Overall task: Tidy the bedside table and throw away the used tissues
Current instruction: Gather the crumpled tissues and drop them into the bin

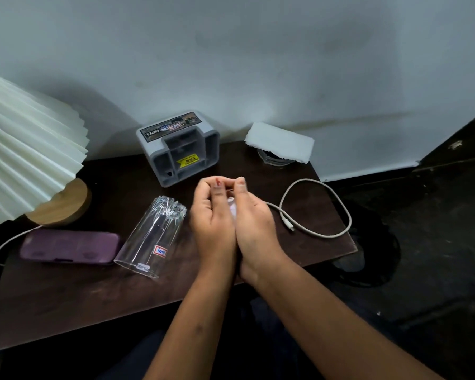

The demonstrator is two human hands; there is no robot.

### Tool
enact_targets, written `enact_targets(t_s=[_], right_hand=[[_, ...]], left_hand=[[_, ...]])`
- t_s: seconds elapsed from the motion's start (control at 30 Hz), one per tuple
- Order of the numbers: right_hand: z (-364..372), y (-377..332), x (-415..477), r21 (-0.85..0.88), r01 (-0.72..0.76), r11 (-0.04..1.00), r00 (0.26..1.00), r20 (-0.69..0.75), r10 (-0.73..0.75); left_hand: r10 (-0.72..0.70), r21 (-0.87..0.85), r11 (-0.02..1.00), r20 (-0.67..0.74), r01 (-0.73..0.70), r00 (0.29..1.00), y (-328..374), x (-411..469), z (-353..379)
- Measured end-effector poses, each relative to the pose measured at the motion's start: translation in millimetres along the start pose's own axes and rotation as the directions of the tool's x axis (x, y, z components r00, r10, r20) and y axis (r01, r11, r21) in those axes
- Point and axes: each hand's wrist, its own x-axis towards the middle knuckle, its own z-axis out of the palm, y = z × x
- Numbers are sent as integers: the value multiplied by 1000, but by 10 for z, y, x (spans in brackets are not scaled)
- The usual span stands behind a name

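Observation:
My left hand (213, 218) and my right hand (254, 223) are pressed together above the middle of the dark wooden bedside table (66, 297), fingers curled. Between them shows a small pale thing (231, 208); it looks like one end of the white cable (340, 204), which runs out from under my right hand and loops to the right, its free plug lying on the table. A folded white tissue (280, 142) rests on top of a glass jar (274, 161) at the back right.
A grey plastic box (148, 152) lies tipped at the back centre. A clear glass tumbler (151, 237) lies on its side left of my hands, beside a purple case (69, 246). A pleated lamp (25, 149) stands far left. A dark bin (373, 259) sits on the floor at right.

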Motion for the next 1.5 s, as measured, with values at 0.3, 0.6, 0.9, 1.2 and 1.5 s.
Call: enact_targets(t_s=[0.3, 0.6, 0.9, 1.2, 1.5], right_hand=[[-937, -695, 174, -71, 69, 995, 933, -348, -89], [-2618, -515, 174, 209, -147, 967, 682, -687, 252], [-3368, -198, 454, 628, 64, 775, 737, -554, 388], [-3539, 26, 549, 697, 65, 714, 745, -510, 430], [-3346, -134, 386, 648, 101, 755, 794, -510, 331]], left_hand=[[3, -190, 979, 397, 79, 918, 128, -504, 959], [-739, 338, 660, 458, 671, 495, -458, -1326, 2043], [-886, 248, 434, 290, 866, 361, -884, -1571, 2422], [-912, 218, 367, 279, 904, 302, -938, -1509, 2501], [-857, 172, 446, 364, 878, 364, -806, -1403, 2371]])
